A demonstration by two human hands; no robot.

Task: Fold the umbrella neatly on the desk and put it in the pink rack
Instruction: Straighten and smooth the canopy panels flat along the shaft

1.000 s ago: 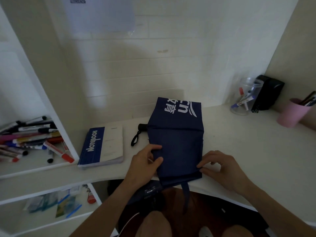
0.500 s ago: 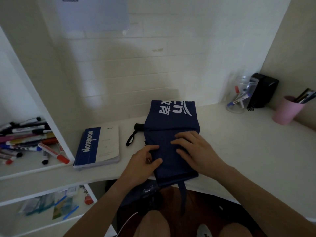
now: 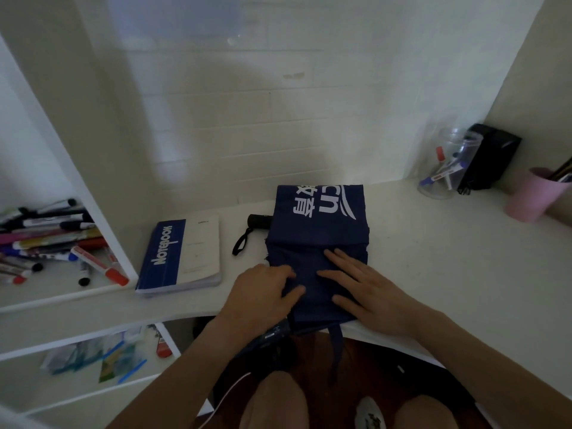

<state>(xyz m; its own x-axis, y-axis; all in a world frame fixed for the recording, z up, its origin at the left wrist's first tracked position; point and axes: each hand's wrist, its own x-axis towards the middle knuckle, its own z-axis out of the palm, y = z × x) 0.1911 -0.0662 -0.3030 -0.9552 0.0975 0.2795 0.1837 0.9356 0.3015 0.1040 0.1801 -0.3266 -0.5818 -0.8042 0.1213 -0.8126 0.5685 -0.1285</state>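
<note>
Plenty of bare desk (image 3: 433,258) off to the right of the right hand's fingers (image 3: 337,258). Left of the left hand's fingers (image 3: 286,270), a notebook (image 3: 182,252) blocks the way, with the umbrella's black strap (image 3: 241,243) just beyond them.

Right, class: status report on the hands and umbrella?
Left hand pinching canopy edge. Right hand flat on umbrella, on desk. Nothing obstructing.
</note>
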